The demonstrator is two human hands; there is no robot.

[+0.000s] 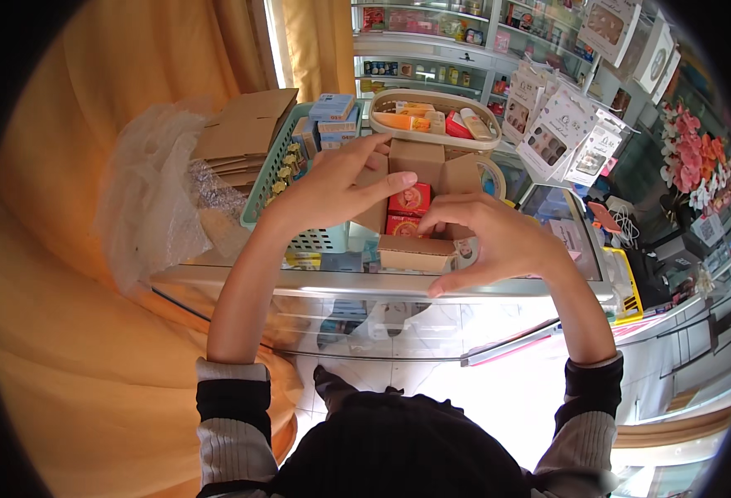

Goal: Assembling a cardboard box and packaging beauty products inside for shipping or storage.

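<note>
An open cardboard box (416, 254) stands on the glass counter, its flaps spread. Inside it lie small red boxes (410, 199) printed with a face. My left hand (346, 183) is above the box's left side, fingers spread, nothing seen in its grasp. My right hand (490, 236) reaches over the box's right side with curved fingers, their tips beside the lower red box; the thumb is apart, outside the front edge. Whether those fingertips touch the red box cannot be told. Part of the box's inside is hidden by my right hand.
Left of the box is a green plastic basket (330, 241) with blue-and-white boxes (332, 108). A beige basket (434, 140) of cosmetics stands behind. Folded cardboard (241, 124) and bubble wrap (153, 187) lie left. Hanging nail packs (555, 134) and a tape roll (493, 177) are right.
</note>
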